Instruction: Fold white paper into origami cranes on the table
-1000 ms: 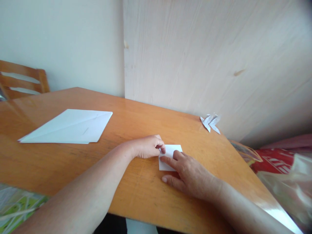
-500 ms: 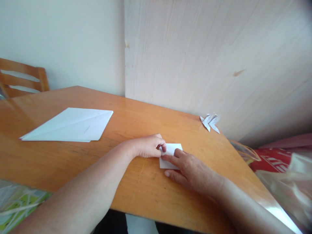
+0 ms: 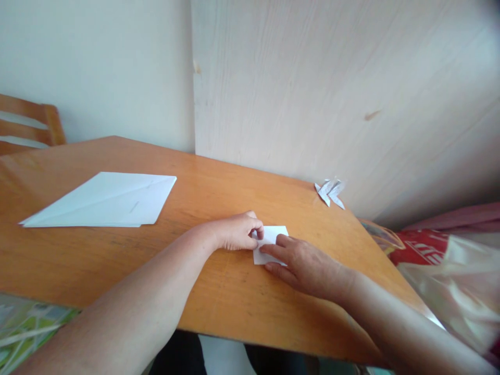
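Observation:
A small white piece of paper (image 3: 275, 231) lies flat on the wooden table (image 3: 234, 192). At its left edge is my left hand (image 3: 239, 232), its fingers curled and its thumb and fingertips closed at the paper. My right hand (image 3: 307, 263) comes in from the right, fingers stretched and apart. Its index finger presses on the paper, while the thumb rests by the near edge. Both hands cover parts of the paper, so any folds under them are hidden.
Larger white sheets (image 3: 105, 200) lie on the left of the table. Folded paper pieces (image 3: 330, 192) sit at the far right edge by the wall panel (image 3: 273, 78). A wooden chair (image 3: 31, 122) stands behind at left; red and pale bags (image 3: 449, 271) are off the right side.
The view has shifted slightly, so everything sits a little further left. My right thumb has drawn closer to the paper's near edge; my left hand keeps its curled hold.

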Available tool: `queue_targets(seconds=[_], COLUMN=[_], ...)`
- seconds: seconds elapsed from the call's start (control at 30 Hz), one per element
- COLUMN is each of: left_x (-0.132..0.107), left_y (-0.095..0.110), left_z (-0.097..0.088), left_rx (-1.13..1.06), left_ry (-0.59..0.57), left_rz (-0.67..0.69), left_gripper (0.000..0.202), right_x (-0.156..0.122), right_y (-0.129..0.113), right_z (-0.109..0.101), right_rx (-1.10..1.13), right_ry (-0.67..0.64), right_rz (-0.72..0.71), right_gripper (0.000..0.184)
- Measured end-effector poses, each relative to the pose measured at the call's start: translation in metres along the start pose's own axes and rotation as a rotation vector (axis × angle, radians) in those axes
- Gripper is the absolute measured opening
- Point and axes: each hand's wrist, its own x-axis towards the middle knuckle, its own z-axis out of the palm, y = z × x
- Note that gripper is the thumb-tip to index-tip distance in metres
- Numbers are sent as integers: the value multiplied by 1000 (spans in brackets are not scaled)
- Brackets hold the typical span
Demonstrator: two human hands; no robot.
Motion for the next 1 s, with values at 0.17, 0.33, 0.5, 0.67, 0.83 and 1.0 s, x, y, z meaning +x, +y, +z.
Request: queue_targets(seconds=[0.17, 0.33, 0.5, 0.67, 0.83, 1.0], left_x=[-1, -3, -2, 0, 0, -2], left_y=[2, 7, 7, 3, 3, 7], left_z=[-2, -5, -5, -4, -5, -7], left_rx=[6, 16, 10, 1, 16, 12], left_ry=[-11, -23, -18, -31, -36, -40], left_rz=[-16, -39, -36, -33, -19, -28], left_gripper=[25, 23, 23, 24, 24, 23], right_x=[-7, -17, -24, -22, -6, 7], right_y=[5, 9, 12, 9, 1, 3], right_z=[-7, -11, -13, -15, -12, -10], right_rx=[-16, -55, -92, -91, -131, -101], right_ry=[-35, -49, -69, -70, -47, -35], right_rz=[-3, -4, -9, -11, -33, -75], right_gripper=[27, 33, 37, 34, 31, 30])
